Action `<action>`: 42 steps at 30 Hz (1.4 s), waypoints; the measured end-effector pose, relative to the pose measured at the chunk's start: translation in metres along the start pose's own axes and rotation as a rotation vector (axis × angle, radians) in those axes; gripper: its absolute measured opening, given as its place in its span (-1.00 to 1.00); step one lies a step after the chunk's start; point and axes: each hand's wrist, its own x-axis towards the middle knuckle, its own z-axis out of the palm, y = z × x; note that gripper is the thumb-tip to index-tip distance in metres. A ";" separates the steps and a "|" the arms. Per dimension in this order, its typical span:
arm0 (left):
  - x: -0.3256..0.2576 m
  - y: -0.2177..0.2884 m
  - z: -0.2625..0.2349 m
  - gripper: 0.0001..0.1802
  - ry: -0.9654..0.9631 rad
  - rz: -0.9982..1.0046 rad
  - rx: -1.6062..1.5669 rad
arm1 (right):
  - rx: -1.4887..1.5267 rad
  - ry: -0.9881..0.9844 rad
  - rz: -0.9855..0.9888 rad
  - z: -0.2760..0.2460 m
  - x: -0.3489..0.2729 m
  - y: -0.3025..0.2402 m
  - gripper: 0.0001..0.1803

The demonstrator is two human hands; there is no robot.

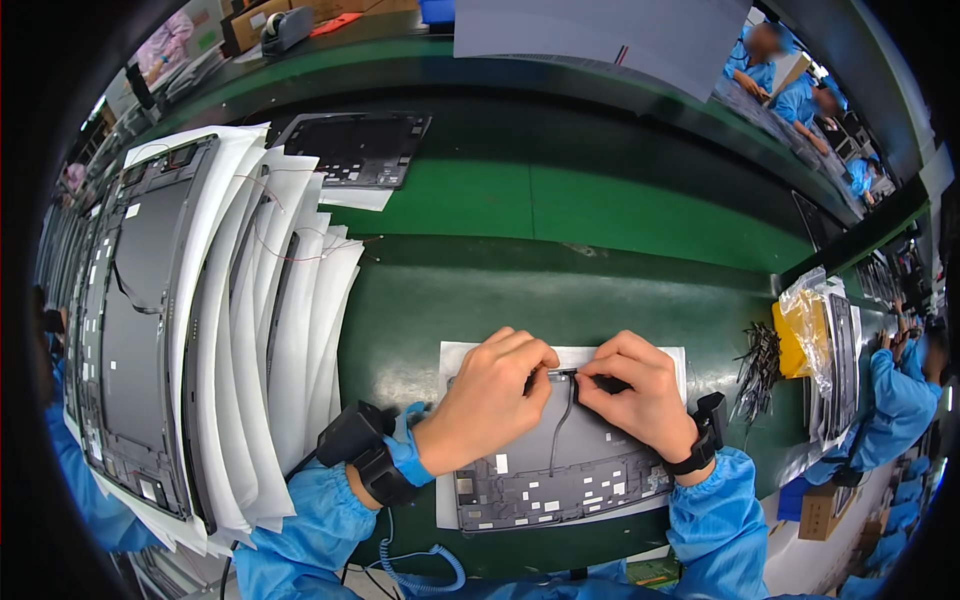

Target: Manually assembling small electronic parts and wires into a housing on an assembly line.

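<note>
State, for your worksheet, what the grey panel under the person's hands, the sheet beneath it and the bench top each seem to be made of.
Grey panel: probably moulded plastic or painted metal, matt, with cut-outs and small white stickers. White sheet beneath it: looks like thin foam or paper, soft-edged and dull. Bench top: a green mat, likely rubber or vinyl, with a slight sheen. Both hands pinch a thin dark cable.

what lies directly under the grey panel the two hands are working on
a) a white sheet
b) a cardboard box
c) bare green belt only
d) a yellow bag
a: the grey panel under the left hand and right hand lies on a white sheet whose edges show around it on the green belt.
</note>
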 end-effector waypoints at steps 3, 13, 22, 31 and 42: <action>-0.002 -0.001 -0.001 -0.86 -0.007 -0.008 0.005 | 0.093 -0.120 0.195 -0.002 0.003 -0.002 -0.85; -0.007 0.004 -0.002 -0.75 -0.093 0.303 0.358 | 0.175 -0.262 0.371 -0.012 0.015 0.003 -0.91; -0.007 0.004 -0.002 -0.72 -0.121 0.478 0.551 | 0.143 -0.080 0.141 0.000 0.002 0.014 -0.88; 0.004 0.004 -0.005 -0.73 -0.103 0.178 0.127 | 0.009 -0.091 0.142 -0.001 0.010 0.011 -0.86; 0.019 0.010 -0.003 -0.86 -0.171 0.142 0.217 | 0.015 -0.032 0.042 0.006 0.003 0.016 -0.84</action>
